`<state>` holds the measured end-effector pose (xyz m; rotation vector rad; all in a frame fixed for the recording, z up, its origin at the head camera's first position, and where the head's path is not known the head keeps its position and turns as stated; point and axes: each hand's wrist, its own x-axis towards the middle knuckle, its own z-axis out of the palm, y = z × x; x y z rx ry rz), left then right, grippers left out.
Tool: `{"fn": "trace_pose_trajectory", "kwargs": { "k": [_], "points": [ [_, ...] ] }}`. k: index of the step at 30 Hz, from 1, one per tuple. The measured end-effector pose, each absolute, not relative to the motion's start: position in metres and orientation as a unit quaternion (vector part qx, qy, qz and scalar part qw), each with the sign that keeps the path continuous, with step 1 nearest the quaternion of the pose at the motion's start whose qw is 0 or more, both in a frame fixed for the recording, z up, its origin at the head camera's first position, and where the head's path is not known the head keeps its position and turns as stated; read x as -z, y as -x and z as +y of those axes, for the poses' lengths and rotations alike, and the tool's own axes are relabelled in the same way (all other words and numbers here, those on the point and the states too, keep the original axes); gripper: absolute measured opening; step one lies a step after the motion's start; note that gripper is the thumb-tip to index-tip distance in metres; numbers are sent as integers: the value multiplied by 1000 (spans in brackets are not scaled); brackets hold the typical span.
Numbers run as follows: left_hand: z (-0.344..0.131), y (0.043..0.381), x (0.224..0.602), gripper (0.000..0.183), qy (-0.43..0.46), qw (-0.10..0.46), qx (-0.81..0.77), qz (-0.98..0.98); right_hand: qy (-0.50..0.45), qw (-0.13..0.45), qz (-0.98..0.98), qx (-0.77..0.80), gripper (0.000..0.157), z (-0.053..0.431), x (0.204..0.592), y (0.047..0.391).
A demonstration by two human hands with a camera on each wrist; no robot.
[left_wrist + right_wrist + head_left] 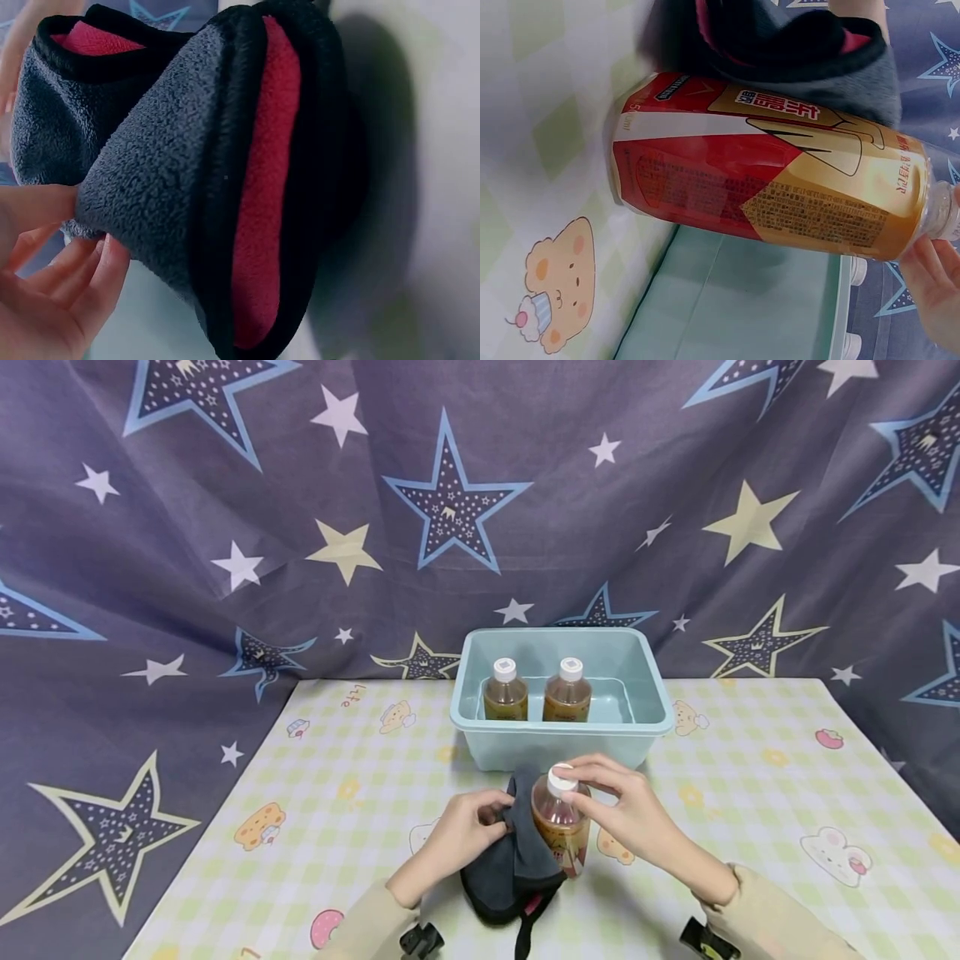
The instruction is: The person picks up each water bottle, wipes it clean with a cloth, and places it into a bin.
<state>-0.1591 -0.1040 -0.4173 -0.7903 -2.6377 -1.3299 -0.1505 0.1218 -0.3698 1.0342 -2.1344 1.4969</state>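
My left hand (456,833) pinches a dark grey fleece cloth (501,877) with black edging. Its folds part in the left wrist view to show a pink lining (268,187). Right beside the cloth is a drink bottle (564,842), its label red and gold in the right wrist view. With thumb and fingers my right hand (628,803) holds this bottle by its white cap and neck. The cloth lies against the bottle's left side. Whether the bottle's base bears on the table I cannot tell.
Just behind the hands stands a light blue plastic basin (562,728). Inside it are two capped bottles, a left one (506,697) and a right one (567,697). A checked cloth (360,835) covers the table, and a starry curtain (480,602) hangs behind.
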Motion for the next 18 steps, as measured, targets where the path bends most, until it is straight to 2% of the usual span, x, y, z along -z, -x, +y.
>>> {"fn": "trace_pose_trajectory", "kwargs": {
  "k": [11, 18],
  "points": [
    [-105, 155, 401, 27, 267, 85, 444, -851, -369, 166, -747, -528, 29, 121, 369, 151],
    [-103, 155, 403, 28, 275, 93, 434, -853, -368, 174, -744, -529, 31, 121, 369, 151]
  ]
}}
